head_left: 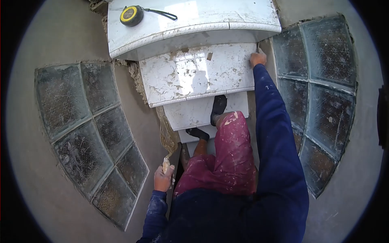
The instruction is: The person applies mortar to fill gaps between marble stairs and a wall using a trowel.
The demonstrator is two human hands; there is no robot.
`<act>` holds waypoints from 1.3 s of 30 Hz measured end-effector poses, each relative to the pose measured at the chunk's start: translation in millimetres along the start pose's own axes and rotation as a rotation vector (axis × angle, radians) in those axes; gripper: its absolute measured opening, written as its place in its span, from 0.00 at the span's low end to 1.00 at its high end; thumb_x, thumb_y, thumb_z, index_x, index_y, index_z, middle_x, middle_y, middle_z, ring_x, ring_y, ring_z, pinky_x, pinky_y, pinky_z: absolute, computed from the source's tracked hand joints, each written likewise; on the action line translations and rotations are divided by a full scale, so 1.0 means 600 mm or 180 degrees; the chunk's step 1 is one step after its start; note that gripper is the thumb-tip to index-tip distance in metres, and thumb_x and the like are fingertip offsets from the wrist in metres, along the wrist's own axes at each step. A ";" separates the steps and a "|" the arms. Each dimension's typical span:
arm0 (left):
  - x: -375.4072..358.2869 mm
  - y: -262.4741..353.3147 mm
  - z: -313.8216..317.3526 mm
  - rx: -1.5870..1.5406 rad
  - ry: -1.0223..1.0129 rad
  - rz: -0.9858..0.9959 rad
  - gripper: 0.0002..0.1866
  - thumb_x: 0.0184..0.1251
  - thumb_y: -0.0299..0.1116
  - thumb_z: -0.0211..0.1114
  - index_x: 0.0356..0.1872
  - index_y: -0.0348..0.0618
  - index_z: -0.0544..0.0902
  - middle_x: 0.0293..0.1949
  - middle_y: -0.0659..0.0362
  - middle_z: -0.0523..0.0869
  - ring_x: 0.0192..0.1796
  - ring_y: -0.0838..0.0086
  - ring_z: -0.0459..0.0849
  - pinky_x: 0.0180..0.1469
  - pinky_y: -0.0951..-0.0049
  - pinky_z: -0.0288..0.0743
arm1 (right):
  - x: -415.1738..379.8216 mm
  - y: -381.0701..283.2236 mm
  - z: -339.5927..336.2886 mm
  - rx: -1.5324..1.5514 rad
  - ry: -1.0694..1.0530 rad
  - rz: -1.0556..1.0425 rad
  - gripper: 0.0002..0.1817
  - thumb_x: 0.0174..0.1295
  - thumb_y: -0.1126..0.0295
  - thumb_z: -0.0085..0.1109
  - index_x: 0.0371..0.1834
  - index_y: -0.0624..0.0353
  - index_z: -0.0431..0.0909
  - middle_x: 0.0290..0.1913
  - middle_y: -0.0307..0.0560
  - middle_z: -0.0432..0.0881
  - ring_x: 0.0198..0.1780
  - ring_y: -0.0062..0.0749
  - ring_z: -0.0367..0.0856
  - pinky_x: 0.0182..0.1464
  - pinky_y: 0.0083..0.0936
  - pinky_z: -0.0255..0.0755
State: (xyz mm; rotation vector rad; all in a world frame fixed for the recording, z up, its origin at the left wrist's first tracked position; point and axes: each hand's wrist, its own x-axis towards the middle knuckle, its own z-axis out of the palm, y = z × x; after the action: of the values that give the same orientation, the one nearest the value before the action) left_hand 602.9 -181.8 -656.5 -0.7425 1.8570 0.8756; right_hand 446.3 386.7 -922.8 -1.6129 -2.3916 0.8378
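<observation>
Low on the left, my left hand is closed around the pale handle of a trowel. Its blade points up the stairs and is coated in brownish mortar. My right hand reaches far forward to the right end of a white tiled step, where the tread meets the wall. The fingers are closed, and a thin upright piece shows just above them, too small to name. Mortar smears and crumbs dirty that step.
A yellow and black tape measure with a wrist strap lies on the upper step. Glass block panels are set in the left wall and right wall. My feet in dark socks stand on lower steps.
</observation>
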 end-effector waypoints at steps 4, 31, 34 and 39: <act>0.018 -0.008 0.017 -0.0296 -0.0017 0.0000 0.17 0.68 0.42 0.67 0.31 0.39 0.74 0.20 0.62 0.79 0.17 0.81 0.77 0.17 0.77 0.69 | -0.107 -0.066 0.030 -0.0261 -0.0463 -0.0734 0.30 0.49 0.71 0.61 0.60 0.61 0.79 0.41 0.70 0.84 0.48 0.60 0.84 0.52 0.44 0.76; 0.027 -0.160 0.038 -0.1454 -0.0015 -0.0299 0.16 0.67 0.43 0.67 0.33 0.40 0.75 0.22 0.62 0.78 0.18 0.81 0.77 0.18 0.77 0.70 | -0.302 -0.200 0.230 0.1964 -0.0663 -0.0022 0.15 0.65 0.78 0.46 0.49 0.63 0.81 0.31 0.55 0.83 0.21 0.32 0.81 0.23 0.29 0.74; 0.043 -0.175 0.042 -0.1513 -0.0047 -0.0310 0.16 0.67 0.43 0.67 0.33 0.40 0.75 0.22 0.62 0.78 0.19 0.80 0.78 0.18 0.77 0.70 | -0.279 -0.216 0.280 0.2424 -0.0109 0.0349 0.20 0.60 0.78 0.50 0.57 0.69 0.76 0.35 0.63 0.84 0.30 0.44 0.84 0.35 0.34 0.76; 0.055 -0.185 0.051 -0.1509 -0.0191 -0.0329 0.17 0.67 0.43 0.67 0.32 0.40 0.74 0.22 0.62 0.78 0.18 0.80 0.77 0.18 0.76 0.70 | -0.430 -0.314 0.253 0.0944 -0.0549 -0.0678 0.31 0.57 0.78 0.50 0.68 0.69 0.69 0.44 0.69 0.85 0.45 0.56 0.86 0.53 0.35 0.76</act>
State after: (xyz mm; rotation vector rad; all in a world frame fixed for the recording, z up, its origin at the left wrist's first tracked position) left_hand 691.4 -223.5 -725.3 -1.0769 1.5550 1.2746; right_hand 338.7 50.2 -903.8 -1.1972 -2.3536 1.2598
